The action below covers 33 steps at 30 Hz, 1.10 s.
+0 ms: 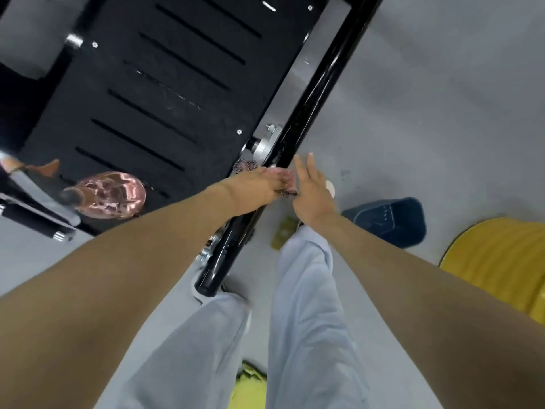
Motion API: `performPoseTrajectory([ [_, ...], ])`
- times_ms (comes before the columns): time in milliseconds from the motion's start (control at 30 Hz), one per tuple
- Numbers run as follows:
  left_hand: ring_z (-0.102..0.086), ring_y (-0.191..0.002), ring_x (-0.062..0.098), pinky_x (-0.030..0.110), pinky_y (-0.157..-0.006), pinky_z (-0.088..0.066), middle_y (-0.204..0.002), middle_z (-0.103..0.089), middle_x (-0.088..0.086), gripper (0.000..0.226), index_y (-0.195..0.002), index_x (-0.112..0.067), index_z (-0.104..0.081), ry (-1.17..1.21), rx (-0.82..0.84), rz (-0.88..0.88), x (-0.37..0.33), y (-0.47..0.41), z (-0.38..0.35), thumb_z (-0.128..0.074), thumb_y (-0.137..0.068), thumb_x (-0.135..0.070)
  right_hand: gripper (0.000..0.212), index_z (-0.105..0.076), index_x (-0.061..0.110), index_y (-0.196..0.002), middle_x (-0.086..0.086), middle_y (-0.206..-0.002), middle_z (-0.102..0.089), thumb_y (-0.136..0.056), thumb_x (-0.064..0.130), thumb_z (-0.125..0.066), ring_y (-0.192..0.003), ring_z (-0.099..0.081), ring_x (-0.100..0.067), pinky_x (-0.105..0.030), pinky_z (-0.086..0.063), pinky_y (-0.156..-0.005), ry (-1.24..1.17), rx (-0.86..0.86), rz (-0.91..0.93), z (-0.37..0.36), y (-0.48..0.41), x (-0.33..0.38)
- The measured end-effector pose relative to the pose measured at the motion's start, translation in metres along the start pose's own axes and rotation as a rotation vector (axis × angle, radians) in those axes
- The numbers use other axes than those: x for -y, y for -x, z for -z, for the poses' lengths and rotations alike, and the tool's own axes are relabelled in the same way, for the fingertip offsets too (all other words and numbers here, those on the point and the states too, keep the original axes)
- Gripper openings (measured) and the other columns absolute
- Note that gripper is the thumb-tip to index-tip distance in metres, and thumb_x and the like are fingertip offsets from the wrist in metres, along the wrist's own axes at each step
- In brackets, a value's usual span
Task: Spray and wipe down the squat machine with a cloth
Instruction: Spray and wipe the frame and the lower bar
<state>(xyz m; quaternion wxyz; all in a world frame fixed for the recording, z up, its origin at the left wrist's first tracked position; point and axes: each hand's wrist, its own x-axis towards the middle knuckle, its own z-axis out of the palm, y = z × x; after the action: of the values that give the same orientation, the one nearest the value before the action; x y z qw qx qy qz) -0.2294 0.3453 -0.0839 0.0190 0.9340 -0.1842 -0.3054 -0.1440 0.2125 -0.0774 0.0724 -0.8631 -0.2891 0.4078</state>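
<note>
The squat machine's black slotted footplate (165, 93) fills the upper left, and its glossy black side tube (312, 98) runs diagonally beside it. My left hand (259, 184) lies flat on a pinkish cloth (287, 176) with a black-and-white patterned edge, pressing it onto the tube. Most of the cloth is hidden under the hand. My right hand (312, 190) hovers just right of the cloth with straight fingers and holds nothing. A shiny copper-coloured bottle (113, 193) with a dark top lies on the footplate's near left corner.
Grey floor (427, 98) spreads to the right of the tube. A dark blue denim item (389, 221) and a yellow object (501, 267) lie at the right. My legs in pale trousers (306, 305) stand beside the tube's near end. Silver bolts and a bracket (265, 144) sit on the tube.
</note>
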Motion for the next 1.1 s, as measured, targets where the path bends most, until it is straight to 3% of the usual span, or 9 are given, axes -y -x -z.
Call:
performPoseTrajectory([
  [167,0.011,-0.147,0.023,0.039,-0.119,-0.013,-0.160,0.006,0.006,0.067,-0.153,-0.010,-0.010,-0.114,-0.047,-0.090,-0.045,0.050,-0.068,-0.041,-0.094,0.000,0.083,0.000,0.025,-0.153,-0.004,-0.160,0.010,-0.089,-0.005,-0.044,-0.147,-0.001,-0.026,-0.043,-0.020,-0.117,-0.096,0.074,-0.073,-0.036,0.041,0.015],
  [300,0.016,-0.146,0.024,0.045,-0.120,-0.004,-0.159,0.018,0.006,0.072,-0.152,-0.010,0.002,-0.197,0.183,-0.130,-0.086,0.098,-0.094,-0.040,-0.095,0.001,0.083,-0.007,0.024,-0.153,-0.002,-0.161,0.006,-0.086,-0.008,-0.043,-0.148,0.001,-0.021,-0.037,-0.017,-0.118,-0.106,0.154,-0.013,-0.072,0.071,0.045],
  [400,0.004,-0.147,0.025,0.044,-0.117,-0.001,-0.161,0.000,0.008,0.062,-0.152,-0.009,-0.013,-0.194,0.173,-0.120,-0.111,0.115,-0.116,-0.042,-0.098,-0.010,0.079,-0.014,0.020,-0.153,-0.001,-0.161,0.006,-0.085,-0.009,-0.041,-0.148,-0.001,-0.021,-0.038,-0.020,-0.118,-0.134,0.125,-0.027,-0.091,0.082,0.062],
  [567,-0.027,-0.142,0.027,0.045,-0.115,-0.020,-0.149,-0.038,0.006,0.049,-0.135,-0.019,-0.054,-0.265,0.094,-0.225,-0.125,0.133,-0.133,-0.060,-0.086,-0.022,0.074,-0.013,0.016,-0.153,-0.003,-0.160,0.009,-0.088,-0.006,-0.041,-0.147,-0.001,-0.021,-0.040,-0.024,-0.116,0.002,0.134,-0.011,-0.090,0.086,0.069],
  [700,-0.011,-0.146,0.029,0.044,-0.118,-0.002,-0.157,-0.018,0.011,0.055,-0.149,-0.007,-0.025,-0.377,0.133,-0.416,-0.099,0.127,-0.132,-0.044,-0.097,-0.010,0.076,-0.011,0.019,-0.153,-0.005,-0.160,0.009,-0.089,-0.007,-0.042,-0.147,-0.005,-0.023,-0.040,-0.028,-0.114,0.140,0.155,0.063,-0.087,0.083,0.059],
  [867,-0.045,-0.132,0.024,0.042,-0.115,-0.020,-0.136,-0.055,0.004,0.050,-0.122,-0.019,-0.066,-0.289,0.024,-0.194,-0.111,0.120,-0.122,-0.074,-0.074,-0.028,0.086,-0.005,0.022,-0.154,-0.002,-0.159,0.014,-0.086,-0.007,-0.049,-0.145,-0.007,-0.022,-0.041,-0.030,-0.113,0.244,0.199,0.148,-0.080,0.083,0.042],
  [933,-0.032,-0.138,0.032,0.046,-0.117,-0.014,-0.143,-0.046,0.009,0.045,-0.130,-0.014,-0.058,-0.390,0.066,-0.223,-0.127,0.113,-0.125,-0.061,-0.087,-0.024,0.086,-0.003,0.020,-0.154,-0.001,-0.160,0.013,-0.086,-0.008,-0.048,-0.146,-0.007,-0.022,-0.041,-0.026,-0.115,0.262,0.203,0.168,-0.077,0.083,0.037],
  [1000,-0.027,-0.138,0.035,0.047,-0.117,-0.010,-0.145,-0.041,0.009,0.039,-0.131,-0.013,-0.056,-0.421,0.259,-0.294,-0.137,0.100,-0.118,-0.051,-0.093,-0.018,0.086,-0.001,0.018,-0.154,-0.002,-0.160,0.013,-0.086,-0.007,-0.048,-0.146,-0.006,-0.022,-0.041,-0.024,-0.115,0.269,0.190,0.173,-0.073,0.081,0.032],
  [1100,-0.040,-0.127,0.028,0.041,-0.111,-0.025,-0.133,-0.051,0.003,0.034,-0.124,-0.017,-0.059,-0.445,0.413,-0.398,-0.133,0.079,-0.088,-0.054,-0.092,-0.013,0.085,-0.001,0.017,-0.153,-0.001,-0.160,0.011,-0.087,-0.005,-0.048,-0.146,-0.007,-0.020,-0.041,-0.024,-0.115,0.206,0.208,0.131,-0.067,0.077,0.026],
])
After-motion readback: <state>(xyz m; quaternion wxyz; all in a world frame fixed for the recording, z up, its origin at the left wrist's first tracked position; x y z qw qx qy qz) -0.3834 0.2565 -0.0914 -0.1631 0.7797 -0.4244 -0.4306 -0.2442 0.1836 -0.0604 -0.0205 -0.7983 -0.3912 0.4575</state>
